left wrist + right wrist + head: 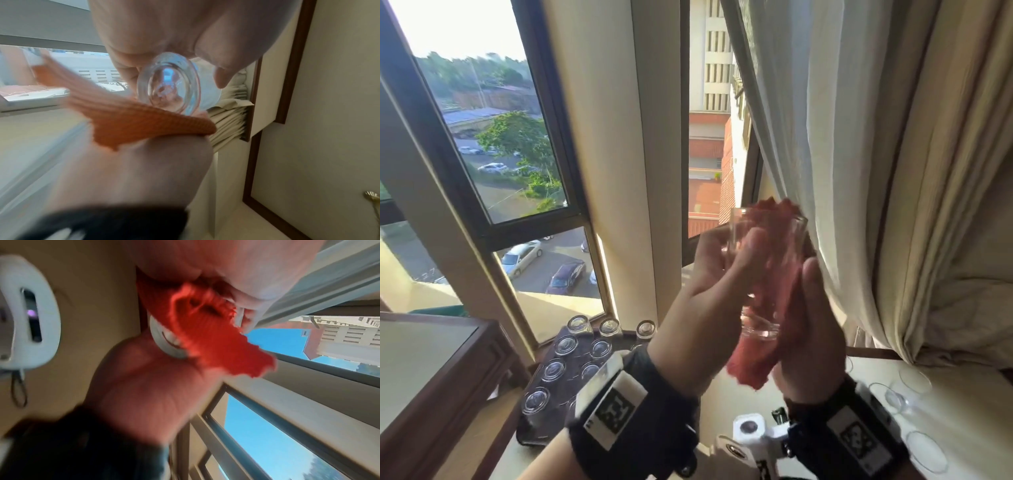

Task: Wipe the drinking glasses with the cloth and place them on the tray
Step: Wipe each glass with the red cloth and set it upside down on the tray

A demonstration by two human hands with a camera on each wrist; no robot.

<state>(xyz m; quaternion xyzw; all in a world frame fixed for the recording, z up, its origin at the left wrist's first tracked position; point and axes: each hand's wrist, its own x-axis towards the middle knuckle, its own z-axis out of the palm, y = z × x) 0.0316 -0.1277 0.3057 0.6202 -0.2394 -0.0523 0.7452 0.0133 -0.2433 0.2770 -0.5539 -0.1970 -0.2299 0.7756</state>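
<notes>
Above the surface, in the head view, the left hand (709, 291) holds a drinking glass (763, 270) in the air, its fingers and thumb curled round the wall, mouth away from the person and thick base toward them. The right hand (804, 329) presses a red cloth (751, 363) against the far side of the glass, so the glass is between the two hands. Part of the cloth shows at the mouth (it seems pushed inside, but blur makes this uncertain). A dark tray (534, 435) lies near the surface's left edge, close to the window, with many glasses (566, 344) standing on it; more glasses (914, 380) wait by the right edge.

From the left wrist view, the heavy round base of the glass (170, 84) faces the camera, and the fingers (222, 78) of the left hand wrap the side. The cloth (131, 120) passes under it, soft and ribbed.

From the right wrist view, the right hand's fingers (265, 288) bunch the cloth (207, 337) round the glass rim (164, 344); they grip cloth and glass together.

I judge the glass as rigid, smooth and fragile, slippery when held bare, with its weight low in the base. The best hold is round the lower wall, near the base, and not at the thin rim. The cloth is limp and gives friction, so it helps the grip.
</notes>
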